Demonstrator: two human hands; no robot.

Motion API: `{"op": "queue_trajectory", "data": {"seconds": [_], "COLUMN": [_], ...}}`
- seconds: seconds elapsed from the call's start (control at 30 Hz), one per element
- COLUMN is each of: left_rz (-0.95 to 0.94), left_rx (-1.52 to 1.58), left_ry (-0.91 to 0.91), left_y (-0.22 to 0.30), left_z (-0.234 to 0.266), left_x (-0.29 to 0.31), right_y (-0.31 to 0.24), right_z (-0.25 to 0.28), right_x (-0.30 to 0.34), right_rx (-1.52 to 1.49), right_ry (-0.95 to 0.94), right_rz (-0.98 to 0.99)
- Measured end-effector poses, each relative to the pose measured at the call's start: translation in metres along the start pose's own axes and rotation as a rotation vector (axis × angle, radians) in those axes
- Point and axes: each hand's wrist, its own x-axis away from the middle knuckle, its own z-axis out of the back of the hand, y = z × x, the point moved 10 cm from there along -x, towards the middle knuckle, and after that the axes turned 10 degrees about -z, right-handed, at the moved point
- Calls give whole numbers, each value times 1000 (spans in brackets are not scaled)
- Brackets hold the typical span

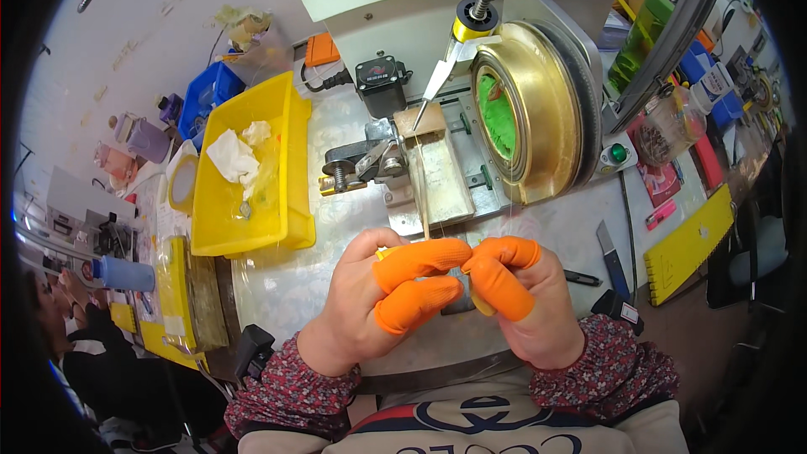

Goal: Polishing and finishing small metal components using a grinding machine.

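Wears orange, textured finger cots on both hands, gathered dark-red floral sleeves, and a cream top with red and navy print.

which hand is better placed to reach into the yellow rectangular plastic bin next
Left, probably: the left hand is nearer the yellow rectangular plastic bin, while the right hand would have to reach past the left. Their orange-covered fingertips are close together; anything pinched there is hard to see.
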Motion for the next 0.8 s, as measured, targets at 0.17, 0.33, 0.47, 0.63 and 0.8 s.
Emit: {"op": "queue_trajectory", "data": {"seconds": [0.17, 0.33, 0.47, 0.63, 0.8], "left_rz": [32, 115, 89, 11, 18], "left_rx": [-21, -59, -168, -368, -330], "left_ry": [54, 192, 289, 317, 298], "left_y": [4, 2, 9, 17, 16], "left_z": [1, 8, 16, 16, 8], "left_x": [1, 13, 17, 22, 19], "right_y": [1, 3, -3, 3, -1], "right_z": [-1, -4, -21, -24, -12], "right_x": [0, 0, -5, -8, 0], "right_rx": [-1, 41, -97, -404, -234], "right_ry": [0, -26, -120, -222, -133], "right_rz": [1, 19, 40, -51, -21]}}
